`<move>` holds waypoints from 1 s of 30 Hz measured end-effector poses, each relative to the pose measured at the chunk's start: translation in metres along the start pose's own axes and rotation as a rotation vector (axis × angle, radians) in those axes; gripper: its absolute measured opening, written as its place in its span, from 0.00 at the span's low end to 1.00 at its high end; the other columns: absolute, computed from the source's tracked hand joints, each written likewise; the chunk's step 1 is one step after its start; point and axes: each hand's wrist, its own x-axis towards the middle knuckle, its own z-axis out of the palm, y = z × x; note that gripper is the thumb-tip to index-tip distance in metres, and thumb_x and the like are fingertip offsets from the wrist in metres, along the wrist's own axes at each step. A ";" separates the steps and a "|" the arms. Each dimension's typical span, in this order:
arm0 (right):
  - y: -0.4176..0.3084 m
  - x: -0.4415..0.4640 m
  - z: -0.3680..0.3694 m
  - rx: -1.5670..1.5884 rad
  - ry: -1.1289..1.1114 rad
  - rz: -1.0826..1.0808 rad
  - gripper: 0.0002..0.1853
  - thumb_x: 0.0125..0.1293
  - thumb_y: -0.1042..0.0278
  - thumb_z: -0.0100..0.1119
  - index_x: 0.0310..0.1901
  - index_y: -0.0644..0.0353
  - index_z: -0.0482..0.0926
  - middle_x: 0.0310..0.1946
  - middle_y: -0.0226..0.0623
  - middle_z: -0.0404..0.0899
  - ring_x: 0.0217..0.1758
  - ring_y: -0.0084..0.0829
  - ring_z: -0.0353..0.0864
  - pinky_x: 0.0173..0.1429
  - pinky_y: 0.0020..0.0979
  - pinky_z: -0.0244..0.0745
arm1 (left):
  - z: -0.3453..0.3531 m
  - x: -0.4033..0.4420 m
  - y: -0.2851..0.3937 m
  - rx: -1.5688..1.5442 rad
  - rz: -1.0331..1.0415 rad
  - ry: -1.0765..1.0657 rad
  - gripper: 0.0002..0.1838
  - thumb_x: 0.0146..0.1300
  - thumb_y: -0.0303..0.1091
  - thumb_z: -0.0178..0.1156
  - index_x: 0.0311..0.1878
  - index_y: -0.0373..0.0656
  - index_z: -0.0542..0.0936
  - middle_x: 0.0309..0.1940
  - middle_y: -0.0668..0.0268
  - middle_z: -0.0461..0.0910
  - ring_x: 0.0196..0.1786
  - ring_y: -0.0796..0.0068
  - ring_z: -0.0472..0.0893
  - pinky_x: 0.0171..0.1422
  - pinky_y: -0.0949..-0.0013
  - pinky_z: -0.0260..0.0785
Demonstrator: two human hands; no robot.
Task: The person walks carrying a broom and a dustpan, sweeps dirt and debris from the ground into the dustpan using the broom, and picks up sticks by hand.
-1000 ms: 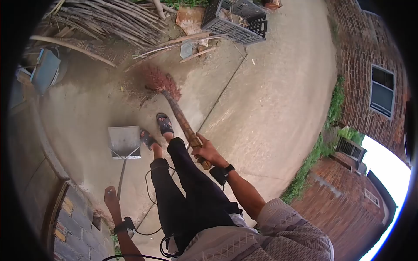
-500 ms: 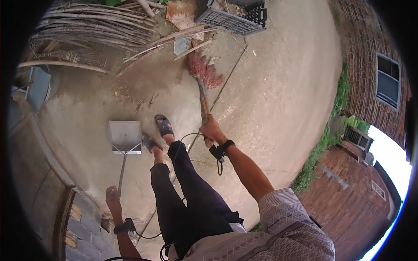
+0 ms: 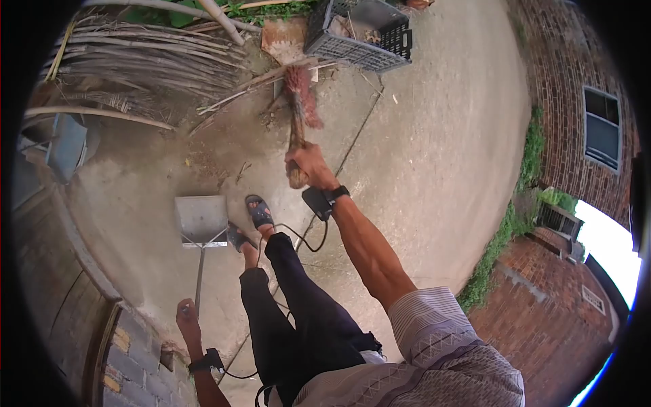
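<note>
My right hand (image 3: 308, 165) grips the short handle of a broom (image 3: 297, 122), whose reddish bristles point toward the far side, close to some sticks. Motion smears the bristle end a little. At lower left my left hand (image 3: 188, 314) is closed round the top of a long thin handle. That handle belongs to a metal dustpan (image 3: 203, 216), which rests on the concrete just left of my sandalled feet. Loose brown debris (image 3: 203, 166) lies on the ground beyond the dustpan.
A grey plastic crate (image 3: 359, 41) stands at the far side. Stacked long sticks (image 3: 149, 54) lie at far left, with a curved pole (image 3: 102, 114) in front. A block wall (image 3: 139, 356) is at lower left; brick buildings (image 3: 549, 292) stand on the right. Cables run from both wrists.
My right hand has moved away from my body and slightly left, taking the broom's bristles up to the sticks. My left hand and the dustpan have shifted only slightly in view.
</note>
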 end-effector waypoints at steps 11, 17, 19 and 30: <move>-0.037 -0.110 -0.038 0.397 0.166 0.616 0.40 0.54 0.75 0.64 0.72 0.64 0.67 0.30 0.34 0.78 0.23 0.27 0.79 0.25 0.31 0.78 | 0.005 0.021 -0.007 0.079 0.117 -0.023 0.06 0.74 0.34 0.58 0.47 0.43 0.79 0.25 0.76 0.67 0.25 0.86 0.63 0.27 0.75 0.56; 0.044 -0.129 -0.078 0.114 0.263 0.646 0.25 0.53 0.76 0.63 0.55 0.65 0.72 0.28 0.37 0.79 0.23 0.28 0.79 0.25 0.31 0.76 | 0.004 0.024 0.023 0.148 0.004 -0.090 0.09 0.74 0.35 0.59 0.49 0.41 0.80 0.30 0.74 0.73 0.30 0.84 0.68 0.33 0.74 0.63; 0.066 -0.096 -0.063 0.225 0.262 0.675 0.23 0.52 0.76 0.66 0.50 0.67 0.70 0.28 0.36 0.79 0.23 0.30 0.80 0.26 0.33 0.79 | 0.006 0.030 0.025 0.145 0.026 -0.070 0.09 0.74 0.35 0.59 0.49 0.41 0.80 0.30 0.74 0.73 0.30 0.84 0.68 0.33 0.74 0.63; 0.026 -0.179 0.085 -0.188 -0.142 0.400 0.51 0.54 0.64 0.67 0.77 0.67 0.50 0.40 0.64 0.83 0.47 0.59 0.85 0.50 0.46 0.80 | 0.009 0.021 0.014 0.085 0.093 -0.045 0.09 0.75 0.35 0.59 0.48 0.40 0.79 0.32 0.73 0.74 0.32 0.83 0.68 0.35 0.73 0.64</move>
